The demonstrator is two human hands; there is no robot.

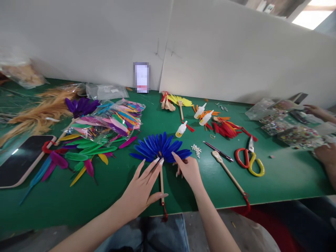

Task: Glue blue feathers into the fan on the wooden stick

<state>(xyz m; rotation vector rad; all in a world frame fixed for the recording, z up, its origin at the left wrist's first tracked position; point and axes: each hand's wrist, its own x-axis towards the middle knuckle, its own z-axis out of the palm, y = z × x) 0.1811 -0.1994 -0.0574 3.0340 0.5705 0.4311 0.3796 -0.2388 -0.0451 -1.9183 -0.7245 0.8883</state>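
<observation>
A fan of blue feathers lies spread on the green table, its thin wooden handle pointing at me and ending in a red tassel. Fingers stretched out, my left hand lies over the handle, its fingertips resting at the feathers' base. My right hand is at the fan's right edge. Its index finger reaches onto the blue feathers while the other fingers curl below; whatever they may hold is hidden. Close by are small white beads and a glue bottle.
Right are a dark pen, a bare wooden fan handle and scissors. Behind lie a yellow feather fan and red feathers. Loose feathers and a phone are left. Another person's hand is far right.
</observation>
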